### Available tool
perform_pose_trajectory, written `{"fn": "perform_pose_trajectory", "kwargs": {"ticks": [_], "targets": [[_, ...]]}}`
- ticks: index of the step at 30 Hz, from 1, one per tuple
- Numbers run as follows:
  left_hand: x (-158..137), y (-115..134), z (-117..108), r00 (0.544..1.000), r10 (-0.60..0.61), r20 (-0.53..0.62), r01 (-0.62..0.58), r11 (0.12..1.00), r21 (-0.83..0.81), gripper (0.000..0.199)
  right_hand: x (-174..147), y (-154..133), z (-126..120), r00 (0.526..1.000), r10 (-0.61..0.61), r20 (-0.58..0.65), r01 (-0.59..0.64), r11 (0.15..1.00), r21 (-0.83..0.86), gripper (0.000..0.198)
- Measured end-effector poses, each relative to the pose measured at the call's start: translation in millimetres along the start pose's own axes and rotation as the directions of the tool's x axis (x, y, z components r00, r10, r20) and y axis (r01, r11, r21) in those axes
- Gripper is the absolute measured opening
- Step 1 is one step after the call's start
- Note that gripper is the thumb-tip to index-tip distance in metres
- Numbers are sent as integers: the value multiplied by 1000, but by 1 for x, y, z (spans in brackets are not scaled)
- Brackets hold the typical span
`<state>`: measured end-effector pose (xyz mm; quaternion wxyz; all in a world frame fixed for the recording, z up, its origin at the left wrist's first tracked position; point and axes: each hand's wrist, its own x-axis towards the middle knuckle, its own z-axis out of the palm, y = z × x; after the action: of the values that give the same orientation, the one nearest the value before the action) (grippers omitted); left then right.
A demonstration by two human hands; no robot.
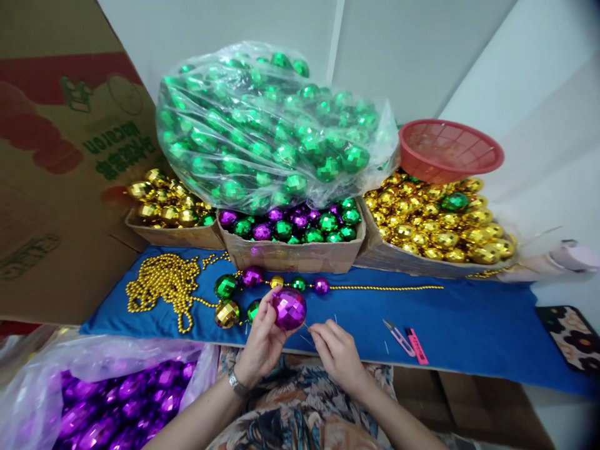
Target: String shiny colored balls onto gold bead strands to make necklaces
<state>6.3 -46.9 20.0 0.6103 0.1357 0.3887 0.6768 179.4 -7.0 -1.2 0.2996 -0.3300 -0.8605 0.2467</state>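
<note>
A large shiny purple faceted ball (289, 309) is gripped in my left hand (265, 337), above the near edge of the blue cloth (356, 312). My right hand (338, 353) is pinched around a thin wire or needle (307, 325) that points at the ball's lower right side. Just beyond lies a string of balls in green, purple and gold, with a green ball (225, 286) and a gold ball (227, 314) at its left. From its small purple ball (321, 285), a gold bead strand (389, 287) runs right.
Pink thread snips (399, 337) and a pink box cutter (417, 346) lie to the right. Gold bead chain (162, 287) is heaped left. Behind stand boxes of balls (290, 253), a bag of green balls (272, 131) and a red basket (450, 147). Purple balls (122, 400) fill a bag lower left.
</note>
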Motion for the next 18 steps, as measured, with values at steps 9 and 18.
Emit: {"fn": "perform_pose_trajectory", "kwargs": {"ticks": [9, 18], "targets": [[15, 31, -45, 969, 249, -10, -213, 851, 479, 38, 0, 5, -4, 995, 31, -93, -21, 995, 101, 18], [134, 145, -184, 809, 553, -197, 100, 201, 974, 26, -6, 12, 2, 997, 32, -72, -25, 994, 102, 17]]}}
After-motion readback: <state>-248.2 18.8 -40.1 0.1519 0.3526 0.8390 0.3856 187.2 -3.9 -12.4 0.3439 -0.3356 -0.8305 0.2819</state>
